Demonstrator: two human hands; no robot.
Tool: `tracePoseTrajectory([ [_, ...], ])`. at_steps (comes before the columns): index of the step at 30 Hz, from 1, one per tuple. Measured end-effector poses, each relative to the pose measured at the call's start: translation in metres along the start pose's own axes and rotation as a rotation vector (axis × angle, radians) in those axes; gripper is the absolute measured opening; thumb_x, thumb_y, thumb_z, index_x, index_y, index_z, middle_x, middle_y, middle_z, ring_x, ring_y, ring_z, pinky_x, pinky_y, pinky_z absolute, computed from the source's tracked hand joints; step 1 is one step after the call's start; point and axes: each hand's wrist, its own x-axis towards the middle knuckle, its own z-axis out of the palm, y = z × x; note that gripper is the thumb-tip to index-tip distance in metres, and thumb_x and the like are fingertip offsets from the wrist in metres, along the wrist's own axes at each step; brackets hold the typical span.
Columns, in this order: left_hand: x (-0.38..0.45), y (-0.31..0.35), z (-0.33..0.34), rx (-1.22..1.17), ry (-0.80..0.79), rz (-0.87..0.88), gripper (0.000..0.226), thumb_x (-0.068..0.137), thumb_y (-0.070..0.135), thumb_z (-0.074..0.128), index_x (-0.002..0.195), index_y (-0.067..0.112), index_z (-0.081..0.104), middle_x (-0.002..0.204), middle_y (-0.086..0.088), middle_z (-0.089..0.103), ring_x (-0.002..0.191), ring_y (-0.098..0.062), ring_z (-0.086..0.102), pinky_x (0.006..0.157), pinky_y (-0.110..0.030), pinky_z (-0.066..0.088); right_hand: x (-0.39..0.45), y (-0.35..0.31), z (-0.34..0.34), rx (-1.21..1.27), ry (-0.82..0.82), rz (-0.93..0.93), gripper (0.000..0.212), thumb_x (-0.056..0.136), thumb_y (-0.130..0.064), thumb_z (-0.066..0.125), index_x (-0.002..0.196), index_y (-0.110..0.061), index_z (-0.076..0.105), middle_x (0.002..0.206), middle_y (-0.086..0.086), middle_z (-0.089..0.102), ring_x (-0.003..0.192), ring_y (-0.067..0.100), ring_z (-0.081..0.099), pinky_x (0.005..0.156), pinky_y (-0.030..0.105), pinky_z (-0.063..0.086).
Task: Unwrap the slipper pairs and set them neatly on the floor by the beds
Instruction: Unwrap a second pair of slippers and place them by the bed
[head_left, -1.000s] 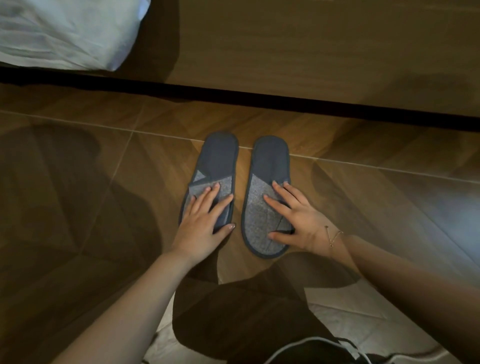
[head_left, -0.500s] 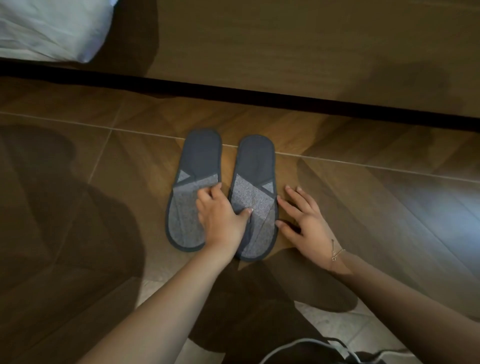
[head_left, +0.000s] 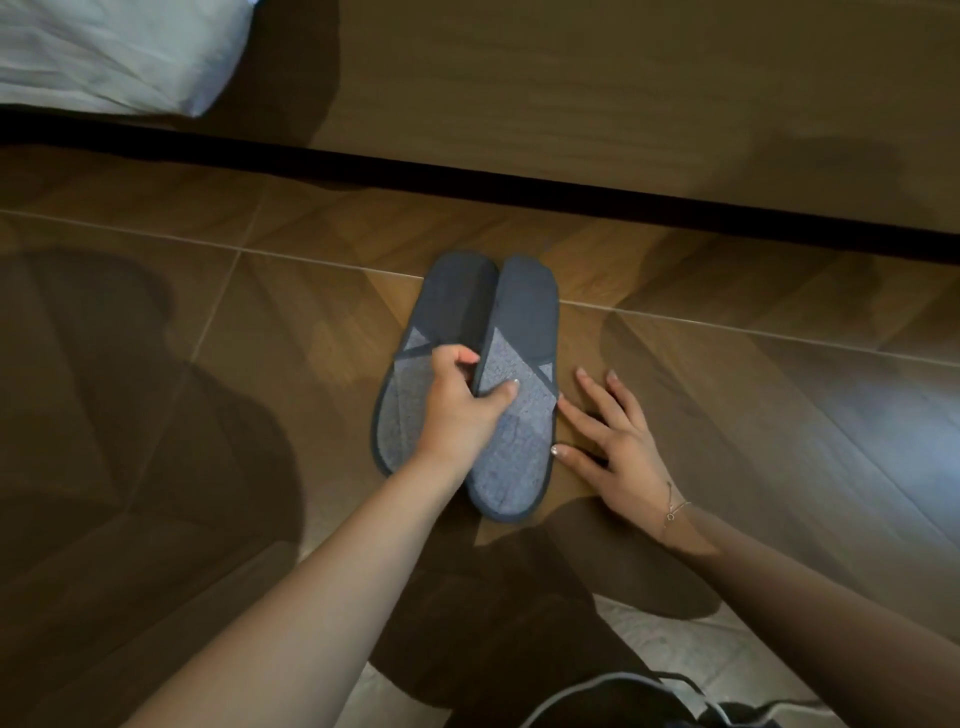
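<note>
Two dark blue slippers with grey toe bands lie on the brown tiled floor, heels toward the wooden bed base. The left slipper (head_left: 447, 306) lies flat. The right slipper (head_left: 524, 322) is tilted, its inner edge lifted and overlapping the left one. My left hand (head_left: 460, 410) pinches the right slipper's inner edge at the toe band, thumb on the grey fabric. My right hand (head_left: 613, 447) rests flat on the floor just right of that slipper, fingers spread, its index fingertip against the slipper's outer edge.
The wooden bed base (head_left: 571, 93) runs across the top above a dark gap. White bedding (head_left: 104, 52) hangs at the top left. A pale mat (head_left: 675, 660) lies under my knees at the bottom. Floor tiles (head_left: 156, 364) extend left and right.
The slippers lay apart with a hand on each. My left hand crossed to the right slipper and raised its inner edge against the left one. My right hand slid off onto the floor.
</note>
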Motion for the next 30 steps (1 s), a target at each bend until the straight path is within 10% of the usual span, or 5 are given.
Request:
tracePoseTrajectory([
  [7,0.017,0.029,-0.096,-0.067,0.141,0.077,0.04,0.083,0.003,0.068,0.11,0.016,0.042,0.092,0.003,0.066,0.079,-0.007,0.065,0.065,-0.02,0.055,0.008,-0.015,-0.019,-0.009,-0.046,-0.079,0.064,0.092,-0.049,0.046,0.149,-0.038,0.018,0.16,-0.008,0.012,0.148,0.012,0.0,0.121,0.042,0.009],
  [15,0.027,-0.003,-0.161,-0.01,0.192,-0.077,0.037,0.086,0.003,0.065,0.115,0.016,0.045,0.098,0.0,0.065,0.088,-0.014,0.063,0.07,-0.028,0.05,0.075,-0.077,0.003,-0.252,-0.134,-0.359,0.069,0.089,-0.053,0.052,0.149,-0.029,0.029,0.162,0.004,0.008,0.149,0.028,0.001,0.119,0.044,0.01],
  [23,0.044,-0.017,-0.186,0.245,0.038,0.009,0.037,0.086,0.007,0.066,0.116,0.02,0.049,0.11,0.0,0.058,0.103,-0.014,0.057,0.087,-0.027,0.048,0.086,-0.077,0.018,-0.056,-0.301,-0.298,0.081,0.08,-0.052,0.066,0.148,-0.029,0.029,0.161,-0.003,0.005,0.147,0.019,-0.013,0.119,0.035,0.003],
  [30,0.029,-0.043,-0.178,0.788,0.062,0.226,0.045,0.087,0.027,0.066,0.128,0.039,0.051,0.157,0.001,0.016,0.144,-0.026,0.009,0.115,-0.044,0.015,0.058,-0.057,0.012,-0.075,-0.169,-0.324,0.077,0.08,-0.054,0.064,0.146,-0.035,0.03,0.16,-0.009,0.002,0.147,0.014,-0.009,0.118,0.043,-0.006],
])
